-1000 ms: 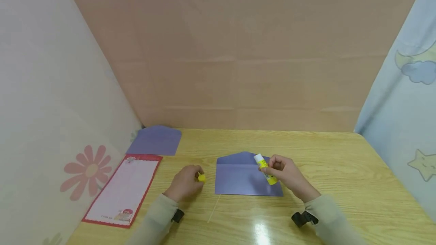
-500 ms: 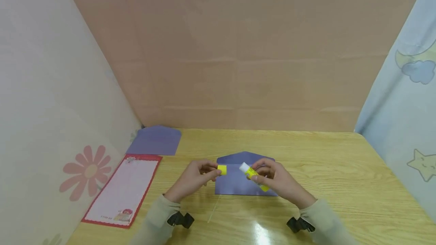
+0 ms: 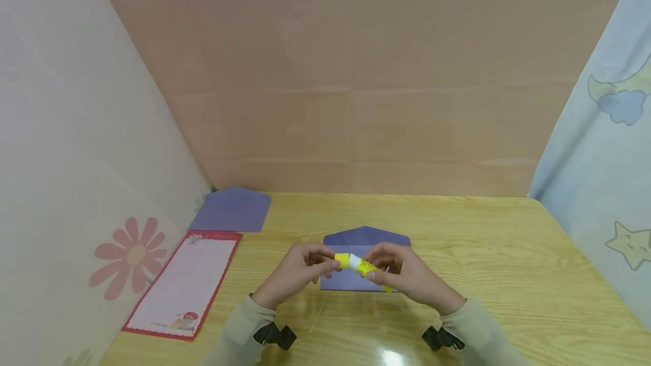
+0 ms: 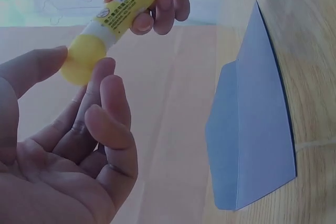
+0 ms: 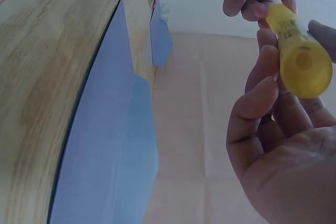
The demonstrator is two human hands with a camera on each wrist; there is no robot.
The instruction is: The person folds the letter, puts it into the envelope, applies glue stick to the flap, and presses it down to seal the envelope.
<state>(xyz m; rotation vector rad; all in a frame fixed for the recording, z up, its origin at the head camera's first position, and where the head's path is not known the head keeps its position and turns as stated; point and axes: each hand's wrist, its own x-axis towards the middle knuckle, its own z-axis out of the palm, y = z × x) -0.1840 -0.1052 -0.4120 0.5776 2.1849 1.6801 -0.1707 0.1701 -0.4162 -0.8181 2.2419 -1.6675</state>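
My left hand (image 3: 297,275) pinches a yellow cap (image 3: 342,260) between thumb and fingertips. A yellow glue stick (image 4: 128,11) with a white collar is gripped by my right hand (image 3: 407,273). In the head view the cap meets the white end of the stick at a slight angle; the left wrist view shows it over part of that end. Both are held above a purple envelope (image 3: 346,283), which lies on the table with its flap raised toward the far side. The right wrist view shows the round yellow base (image 5: 306,69) of the stick.
At the left of the wooden table (image 3: 483,253) lies a red-bordered sheet of paper (image 3: 185,284). Behind it rests a second purple envelope (image 3: 231,210). A brown paper backdrop (image 3: 356,100) and patterned side curtains (image 3: 600,185) close in the table.
My left hand has lifted the cap off the table side and moved right. My right hand has come left and tilted the glue stick, bringing its white end to the cap.
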